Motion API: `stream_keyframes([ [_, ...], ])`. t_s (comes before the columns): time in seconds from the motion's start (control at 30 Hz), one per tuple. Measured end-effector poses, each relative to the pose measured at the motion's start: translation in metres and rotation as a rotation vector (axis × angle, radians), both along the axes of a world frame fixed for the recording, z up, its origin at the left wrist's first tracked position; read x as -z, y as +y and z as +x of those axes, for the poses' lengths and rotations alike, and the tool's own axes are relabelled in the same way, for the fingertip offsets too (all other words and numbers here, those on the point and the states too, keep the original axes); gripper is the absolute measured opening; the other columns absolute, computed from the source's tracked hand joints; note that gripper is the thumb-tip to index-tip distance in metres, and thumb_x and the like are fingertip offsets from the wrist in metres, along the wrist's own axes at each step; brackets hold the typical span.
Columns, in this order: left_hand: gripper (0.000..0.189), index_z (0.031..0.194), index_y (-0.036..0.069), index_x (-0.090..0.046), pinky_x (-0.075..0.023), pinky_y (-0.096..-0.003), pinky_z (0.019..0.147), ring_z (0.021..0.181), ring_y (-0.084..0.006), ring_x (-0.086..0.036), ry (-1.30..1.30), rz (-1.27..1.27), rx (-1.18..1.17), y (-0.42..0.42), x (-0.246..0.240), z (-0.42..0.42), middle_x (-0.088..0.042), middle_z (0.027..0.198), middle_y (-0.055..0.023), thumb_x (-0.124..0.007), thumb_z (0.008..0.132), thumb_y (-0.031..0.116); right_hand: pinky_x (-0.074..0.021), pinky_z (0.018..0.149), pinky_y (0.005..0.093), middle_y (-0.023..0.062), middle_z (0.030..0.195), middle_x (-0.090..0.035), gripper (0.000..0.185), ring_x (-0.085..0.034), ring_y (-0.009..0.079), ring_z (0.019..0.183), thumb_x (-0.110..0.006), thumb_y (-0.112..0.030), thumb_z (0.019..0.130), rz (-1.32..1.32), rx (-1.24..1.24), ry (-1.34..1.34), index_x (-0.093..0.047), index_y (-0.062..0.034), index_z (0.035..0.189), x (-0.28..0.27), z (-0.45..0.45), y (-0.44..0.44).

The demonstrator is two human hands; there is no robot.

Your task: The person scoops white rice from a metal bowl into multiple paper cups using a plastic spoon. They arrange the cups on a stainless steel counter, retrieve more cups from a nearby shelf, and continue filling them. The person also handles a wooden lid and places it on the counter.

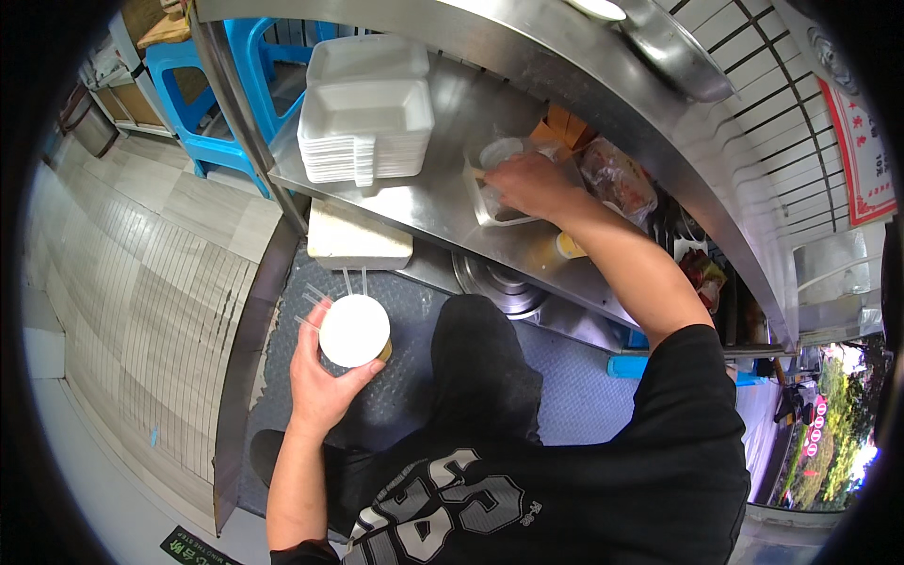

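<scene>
My left hand point(319, 397) grips a round paper cup point(354, 330) above the floor; its white top faces me and a strip of tan side shows. Several clear plastic handles point(364, 281) stick out past the cup's far and left edges, their other ends hidden beneath it. On the steel shelf, my right hand point(530, 185) reaches into a white plastic tub point(487, 213). Its fingertips are down among clear plastic items point(500, 151), and whether they hold anything is unclear. Beside my right forearm lies a small yellow-and-white container point(569, 245), partly covered by the arm.
White foam takeaway boxes point(367, 152) are stacked at the shelf's left. A cardboard box point(562, 127) and a plastic-wrapped bag point(616, 180) sit beyond the tub. Below are a foam block point(359, 236) and round steel lids point(505, 288). A steel rail point(537, 56) curves overhead; blue stools point(185, 106) stand left.
</scene>
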State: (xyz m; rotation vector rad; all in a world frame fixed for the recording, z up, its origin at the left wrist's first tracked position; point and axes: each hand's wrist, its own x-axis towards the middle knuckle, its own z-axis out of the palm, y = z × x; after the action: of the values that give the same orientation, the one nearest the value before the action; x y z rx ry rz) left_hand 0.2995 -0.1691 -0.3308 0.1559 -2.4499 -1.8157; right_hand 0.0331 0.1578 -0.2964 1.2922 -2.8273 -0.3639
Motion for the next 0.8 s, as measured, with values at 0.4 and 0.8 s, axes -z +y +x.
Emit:
stream_keyframes([
  [0.4, 0.093, 0.140, -0.003, -0.045, -0.0445, -0.0358, 0.104, 0.122, -0.0247, -0.058, -0.001, 0.030, 0.006, 0.002, -0.003, 0.001, -0.058, 0.132, -0.0155, -0.092, 0.064, 0.022, -0.0506, 0.086, 0.0437, 0.0091, 0.098, -0.064, 0.013, -0.062, 0.0307, 0.099, -0.063, -0.016, 0.079, -0.044, -0.096, 0.011, -0.066, -0.0099, 0.090, -0.004, -0.005, 0.005],
  [0.8, 0.094, 0.142, -0.003, -0.043, -0.0447, -0.0363, 0.104, 0.121, -0.0248, -0.059, 0.030, 0.049, 0.048, 0.011, -0.004, -0.008, -0.059, 0.131, -0.0164, -0.091, 0.065, 0.022, -0.0518, 0.080, 0.0473, 0.0131, 0.099, -0.068, 0.018, -0.066, 0.0352, 0.096, -0.061, -0.017, 0.081, -0.023, 0.317, -0.056, -0.064, -0.0078, 0.096, -0.014, -0.003, 0.002],
])
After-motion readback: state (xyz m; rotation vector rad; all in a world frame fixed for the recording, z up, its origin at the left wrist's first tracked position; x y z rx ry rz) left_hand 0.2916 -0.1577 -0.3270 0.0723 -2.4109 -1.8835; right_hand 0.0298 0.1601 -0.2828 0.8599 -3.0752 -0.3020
